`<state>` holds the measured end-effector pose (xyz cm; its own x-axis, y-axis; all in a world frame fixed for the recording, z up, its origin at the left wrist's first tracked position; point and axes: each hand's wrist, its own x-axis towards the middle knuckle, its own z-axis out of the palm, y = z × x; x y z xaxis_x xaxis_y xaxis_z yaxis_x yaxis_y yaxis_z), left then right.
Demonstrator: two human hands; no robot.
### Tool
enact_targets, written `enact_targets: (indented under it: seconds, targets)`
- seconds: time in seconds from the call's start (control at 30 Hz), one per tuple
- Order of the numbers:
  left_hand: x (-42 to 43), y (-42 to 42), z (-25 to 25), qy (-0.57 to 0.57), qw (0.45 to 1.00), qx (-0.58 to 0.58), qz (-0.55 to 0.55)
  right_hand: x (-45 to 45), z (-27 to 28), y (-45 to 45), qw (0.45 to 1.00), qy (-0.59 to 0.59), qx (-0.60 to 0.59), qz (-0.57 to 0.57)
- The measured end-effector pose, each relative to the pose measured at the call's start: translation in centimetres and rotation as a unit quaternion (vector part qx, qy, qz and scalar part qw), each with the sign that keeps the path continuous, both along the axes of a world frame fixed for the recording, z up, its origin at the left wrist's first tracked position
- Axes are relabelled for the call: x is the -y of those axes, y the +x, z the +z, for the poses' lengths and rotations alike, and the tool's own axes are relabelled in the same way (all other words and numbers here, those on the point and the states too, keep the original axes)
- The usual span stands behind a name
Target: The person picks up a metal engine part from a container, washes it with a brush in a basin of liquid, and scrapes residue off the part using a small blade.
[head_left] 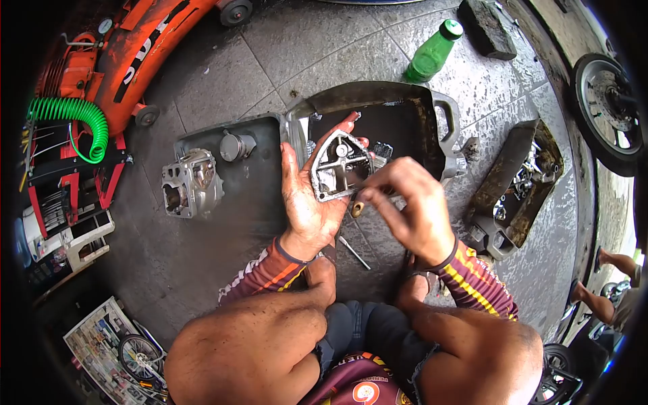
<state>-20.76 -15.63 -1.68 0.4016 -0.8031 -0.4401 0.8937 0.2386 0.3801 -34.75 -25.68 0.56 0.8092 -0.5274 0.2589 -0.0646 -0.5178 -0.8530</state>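
Observation:
My left hand [307, 202] is palm up under a metal engine cover [342, 164], its thumb spread at the left and its fingers behind the part. The cover's hollow inner side, with ribs and a round boss, faces up. Dark grime marks the palm. My right hand [412, 206], slightly blurred, is closed at the cover's lower right edge. Below its fingertips pokes a tan handle end [358, 208] with a hole in it; the rest of that tool is hidden. Beneath both hands lies a black cut-open container [368, 91] with dark liquid in it.
Left on a dark tray [260, 196] are an engine cylinder head [192, 183] and a piston [237, 144]. A metal rod [354, 253] lies on the tiles. To the right stands a container of bolts [503, 226]; beyond, a green bottle [434, 52]. An orange compressor [145, 50] stands far left.

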Motion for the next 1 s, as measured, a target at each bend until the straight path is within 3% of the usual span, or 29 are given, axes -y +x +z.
enact_targets:
  seconds: [0.1,0.13,0.3,0.33,0.47,0.6,0.77,0.93,1.0]
  targets:
    - [0.2,0.4,0.0,-0.069,0.998,-0.009,-0.001,-1.2,0.8,-0.3,0.991,0.123,-0.011,-0.044]
    - [0.2,0.3,0.4,-0.05,0.996,0.067,-0.021,-1.7,0.8,-0.4,0.989,0.143,-0.025,-0.036]
    - [0.7,-0.9,0.6,0.016,0.982,0.191,-0.004,-2.5,2.0,0.6,0.967,0.246,-0.048,-0.041]
    - [0.8,-1.2,0.3,0.021,0.978,0.208,-0.01,-2.8,1.0,1.1,0.98,0.196,0.013,-0.037]
    - [0.9,-1.8,-0.1,0.027,0.968,0.251,-0.015,-3.1,0.5,0.8,0.986,0.152,-0.058,-0.034]
    - [0.9,-2.4,-0.1,0.031,0.96,0.278,-0.008,-2.7,0.5,0.5,0.99,0.137,-0.031,-0.02]
    - [0.9,-2.9,-0.1,0.044,0.966,0.256,-0.006,-2.8,-0.1,0.1,0.98,0.195,-0.049,-0.006]
    - [0.9,-2.1,-0.8,0.105,0.919,0.379,-0.016,-2.9,0.0,-0.2,0.978,0.207,-0.028,0.007]
    - [1.0,-1.4,-0.8,0.104,0.931,0.349,-0.015,-3.2,-0.1,-0.3,0.965,0.264,0.005,0.006]
